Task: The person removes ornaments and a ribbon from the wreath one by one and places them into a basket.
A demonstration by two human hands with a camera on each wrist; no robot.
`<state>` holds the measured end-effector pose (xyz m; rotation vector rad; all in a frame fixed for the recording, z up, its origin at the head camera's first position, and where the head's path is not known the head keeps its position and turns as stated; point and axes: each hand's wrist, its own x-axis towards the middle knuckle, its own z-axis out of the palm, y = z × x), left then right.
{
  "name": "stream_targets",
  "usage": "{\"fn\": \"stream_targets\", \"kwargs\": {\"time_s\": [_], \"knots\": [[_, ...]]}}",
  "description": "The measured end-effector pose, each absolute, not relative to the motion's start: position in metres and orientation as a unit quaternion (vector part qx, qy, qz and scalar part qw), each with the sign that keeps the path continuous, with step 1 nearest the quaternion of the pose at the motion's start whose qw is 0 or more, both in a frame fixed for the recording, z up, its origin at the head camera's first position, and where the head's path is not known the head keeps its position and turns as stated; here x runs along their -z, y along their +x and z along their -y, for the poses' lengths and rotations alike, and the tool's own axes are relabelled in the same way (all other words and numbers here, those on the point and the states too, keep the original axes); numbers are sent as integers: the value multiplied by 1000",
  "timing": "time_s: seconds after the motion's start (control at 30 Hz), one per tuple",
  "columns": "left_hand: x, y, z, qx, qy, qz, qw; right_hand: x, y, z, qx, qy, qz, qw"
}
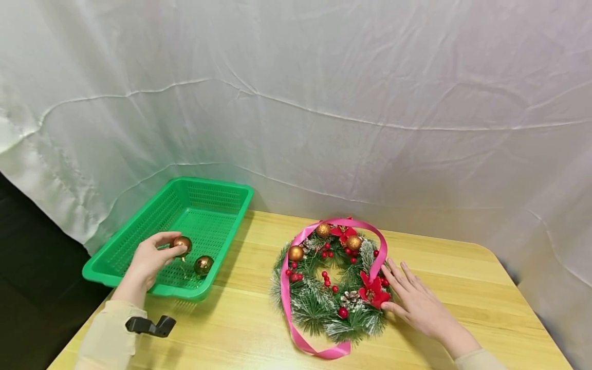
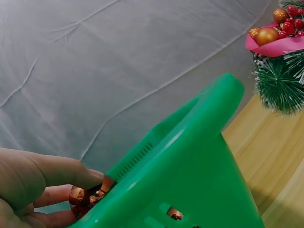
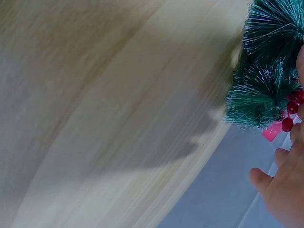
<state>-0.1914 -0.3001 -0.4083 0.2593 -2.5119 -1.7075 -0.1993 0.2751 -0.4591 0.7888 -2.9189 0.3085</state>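
Note:
My left hand (image 1: 154, 255) pinches a shiny copper-brown bauble (image 1: 182, 245) between thumb and fingers, over the green plastic basket (image 1: 244, 205). A second brown bauble (image 1: 203, 265) lies on the basket floor beside it. In the left wrist view the held bauble (image 2: 90, 195) is partly hidden behind the basket rim. My right hand (image 1: 418, 300) has its fingers spread at the right edge of a Christmas wreath (image 1: 314, 303), beside a red poinsettia (image 1: 373, 291). The wreath carries gold balls, red berries and pine cones. A pink ribbon (image 1: 285, 293) loops over it.
The wreath and basket rest on a light wooden table (image 1: 240, 329), the basket at the left. A pale curtain (image 1: 324, 103) hangs behind the table. A black strap mount (image 1: 151, 326) sits on my left sleeve.

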Motion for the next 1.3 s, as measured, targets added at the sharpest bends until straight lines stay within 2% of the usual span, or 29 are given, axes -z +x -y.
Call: {"fn": "stream_targets", "kwargs": {"time_s": [0.27, 0.63, 0.93, 1.3], "knots": [[408, -191, 301, 582, 120, 801, 73, 459, -199, -274, -103, 258, 959, 50], [408, -191, 301, 569, 114, 808, 99, 457, -199, -274, -103, 257, 960, 48], [407, -188, 302, 660, 89, 738, 107, 459, -199, -274, -102, 256, 960, 47], [406, -188, 292, 640, 42, 757, 127, 460, -199, -275, -104, 254, 960, 47]]}}
